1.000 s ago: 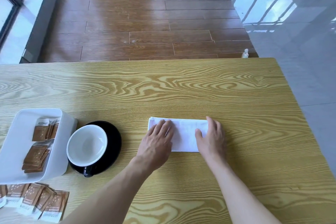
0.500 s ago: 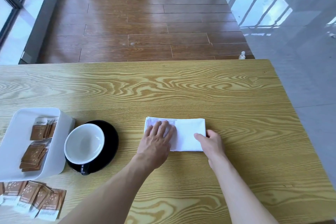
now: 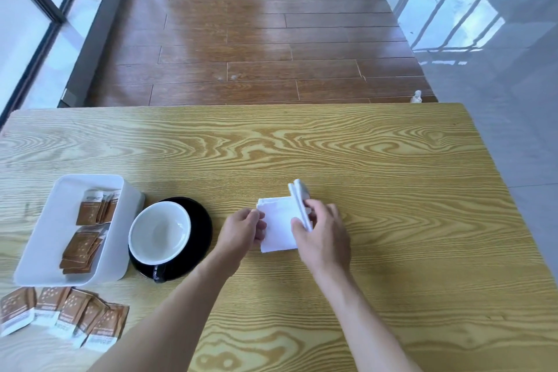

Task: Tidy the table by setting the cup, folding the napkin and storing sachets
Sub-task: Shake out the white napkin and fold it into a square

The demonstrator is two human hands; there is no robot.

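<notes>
White napkin lies mid-desk, long axis toward the far edge; right hand fingers pinch its raised right flap, left hand fingers pinch its left edge.

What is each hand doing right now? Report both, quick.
Left hand: fingers pinching the left edge of the napkin, pinning it to the table.
Right hand: fingers closed on the napkin's raised right flap.

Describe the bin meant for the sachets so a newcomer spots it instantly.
On the wooden table, look to its left side, beside the cup on its black saucer. The white rectangular bin stands there, the only open container, already holding brown sachets.
</notes>
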